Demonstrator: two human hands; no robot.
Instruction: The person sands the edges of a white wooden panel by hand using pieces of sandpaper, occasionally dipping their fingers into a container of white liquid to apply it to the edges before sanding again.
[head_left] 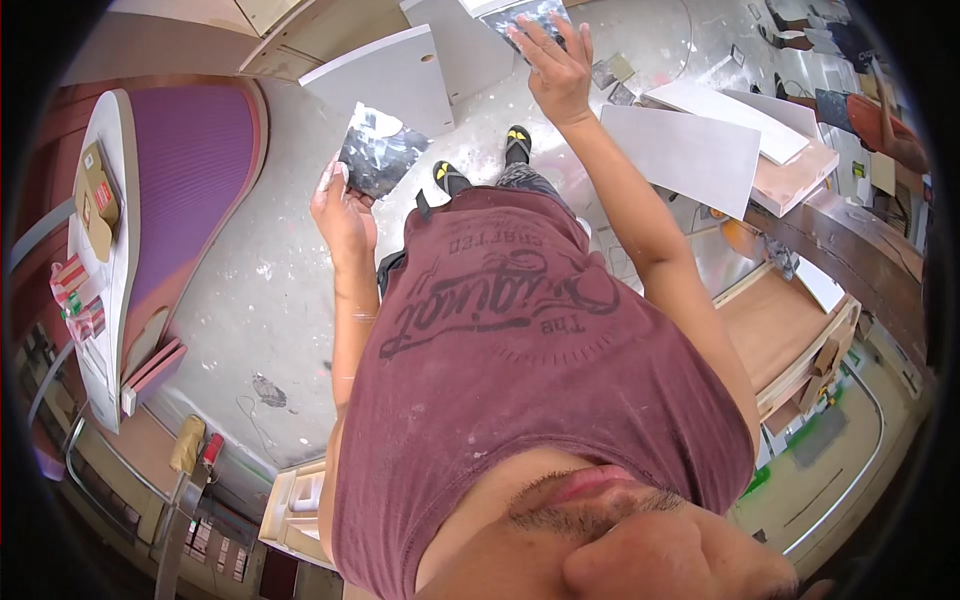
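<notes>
My left hand (346,212) grips the lower left edge of a flat, roughly square dark sheet (385,150) smeared with white paste, with white on the fingertips too. Up ahead, my right hand (562,78) is stretched forward, its fingers laid over a second, smaller dark flat piece (497,22) with pale smears. That piece lies against the edge of a pale panel, and its far end is cut off by the frame. Below it a light grey panel (385,75) with a small hole near one corner leans by a wooden cabinet.
A curved white-edged piece with a purple ribbed face (185,160) stands at left, a cardboard box (97,200) on it. White boards (685,160) are stacked at right beside a wooden drawer frame (780,325). Other people (880,125) are at the far right. The floor (240,330) is paint-spotted.
</notes>
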